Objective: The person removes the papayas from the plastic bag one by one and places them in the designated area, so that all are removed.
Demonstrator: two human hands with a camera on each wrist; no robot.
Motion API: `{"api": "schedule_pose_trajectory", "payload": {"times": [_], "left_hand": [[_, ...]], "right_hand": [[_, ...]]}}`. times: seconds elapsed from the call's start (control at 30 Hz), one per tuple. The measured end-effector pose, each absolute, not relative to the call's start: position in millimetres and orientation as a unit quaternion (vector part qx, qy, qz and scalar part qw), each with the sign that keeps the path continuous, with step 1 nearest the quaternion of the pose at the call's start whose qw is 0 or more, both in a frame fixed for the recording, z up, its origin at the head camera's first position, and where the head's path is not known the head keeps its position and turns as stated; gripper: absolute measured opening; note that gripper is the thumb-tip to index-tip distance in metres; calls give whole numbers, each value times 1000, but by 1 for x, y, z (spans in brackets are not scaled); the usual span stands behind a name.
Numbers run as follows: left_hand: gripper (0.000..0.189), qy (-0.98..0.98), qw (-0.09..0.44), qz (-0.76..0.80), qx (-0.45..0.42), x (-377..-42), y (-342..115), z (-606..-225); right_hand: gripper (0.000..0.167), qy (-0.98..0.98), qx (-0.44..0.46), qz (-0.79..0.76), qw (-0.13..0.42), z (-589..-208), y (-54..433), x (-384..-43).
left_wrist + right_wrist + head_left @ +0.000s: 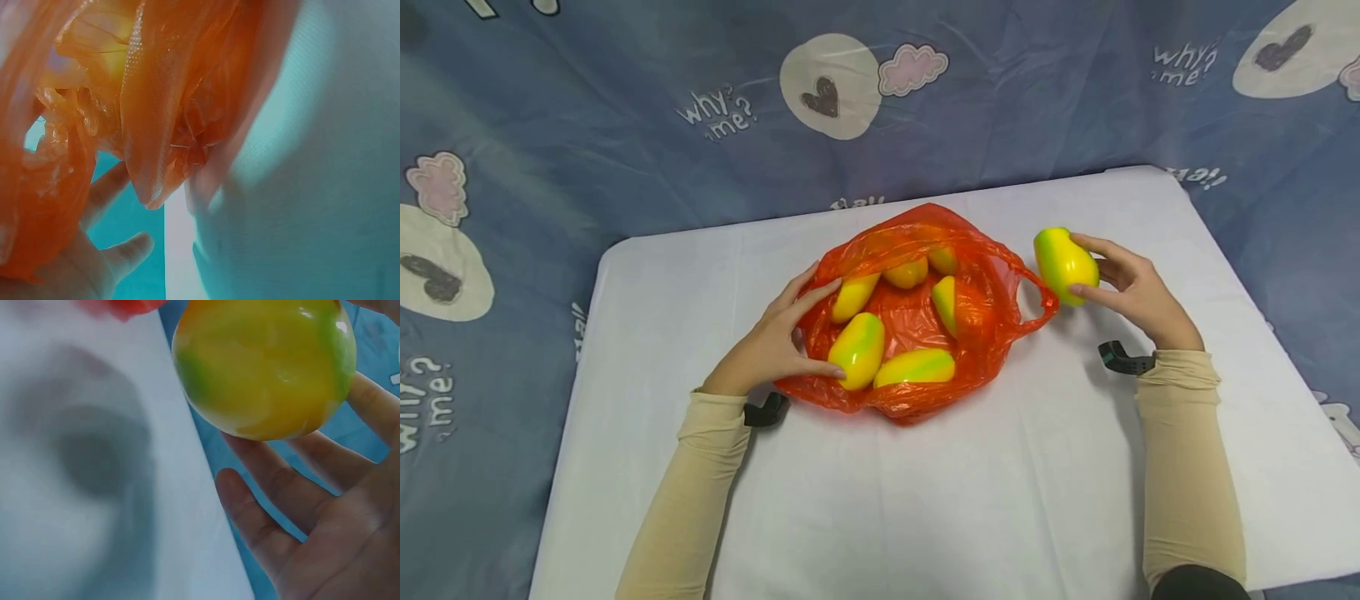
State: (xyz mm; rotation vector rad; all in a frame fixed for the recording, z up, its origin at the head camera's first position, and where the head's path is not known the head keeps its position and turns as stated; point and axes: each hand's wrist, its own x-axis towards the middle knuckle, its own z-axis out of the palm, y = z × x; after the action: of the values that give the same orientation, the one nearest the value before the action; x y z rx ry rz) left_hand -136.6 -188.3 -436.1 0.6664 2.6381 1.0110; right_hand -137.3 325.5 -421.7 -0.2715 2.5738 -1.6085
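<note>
A red plastic bag (910, 325) lies with its mouth spread, and several yellow-green mangoes (913, 367) are inside it. My left hand (767, 342) rests at the bag's left side, fingers spread along the rim and thumb tip at the nearest mango (859, 350). In the left wrist view, straight fingers (128, 253) show beside the orange-looking plastic (169, 112). To the right of the bag, my right hand (1138, 292) holds another mango (1064, 265) between thumb and fingers. Seen from the right wrist, this mango (269, 369) is raised above the table.
A white cloth covers the table (925, 517). The bag's handle loop (1037, 312) reaches right, close to the held mango. Behind the table hangs a blue printed curtain (1000, 108). Dark wrist devices (1126, 358) sit below both hands.
</note>
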Motion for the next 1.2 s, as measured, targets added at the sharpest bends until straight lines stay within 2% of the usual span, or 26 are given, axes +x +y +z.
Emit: {"api": "schedule_pose_trajectory", "payload": {"times": [0.8,1.2], "left_hand": [[119,903,122,345,224,-135,-188,-435],[119,903,120,346,225,-135,-188,-435]], "right_hand": [[65,868,-61,-480,115,-445,331,-145],[69,865,-59,-483,121,-449,328,-149]]}}
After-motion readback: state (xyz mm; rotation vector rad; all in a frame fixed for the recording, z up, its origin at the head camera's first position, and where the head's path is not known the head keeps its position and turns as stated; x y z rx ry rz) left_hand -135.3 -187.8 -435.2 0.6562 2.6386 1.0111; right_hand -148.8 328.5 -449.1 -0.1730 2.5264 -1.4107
